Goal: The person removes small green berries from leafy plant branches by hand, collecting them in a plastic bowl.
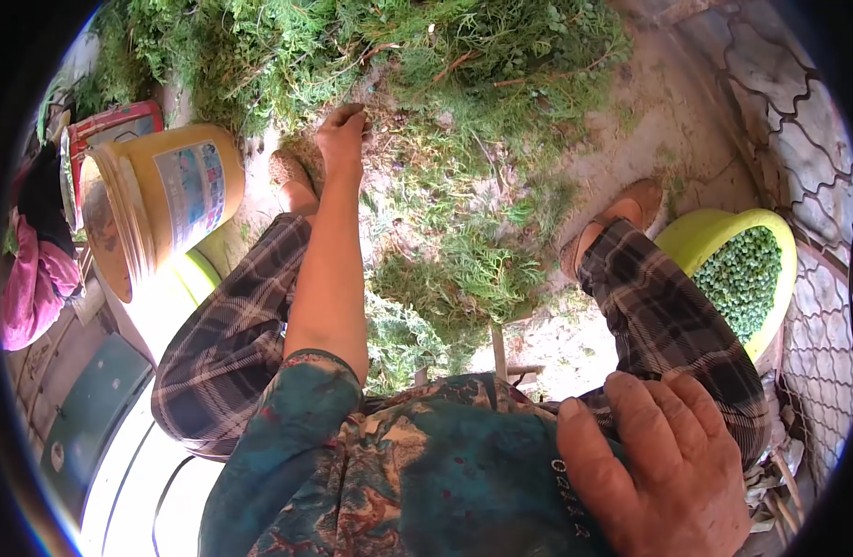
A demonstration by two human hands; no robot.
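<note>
My left hand (pixel 342 136) reaches forward over the ground at the edge of a heap of green conifer branches (pixel 287 56). Its fingers are curled closed, and whatever they may hold is too small to make out. Loose leafy sprigs (pixel 482 265) lie scattered between my feet. Close to the camera, my right hand (pixel 659 464) is held low in front of my right thigh, back up, fingers stretched out with nothing in them. Beyond it, a yellow-green tub (pixel 787 269) is filled with small round green cones or berries (pixel 740 283).
At my left, a yellow bucket (pixel 134 186) with a label lies tipped on its side over a bright lime container (pixel 196 274). A red-rimmed container (pixel 120 121) and pink cloth (pixel 41 288) are further left. Wire mesh (pixel 821 353) runs along the right.
</note>
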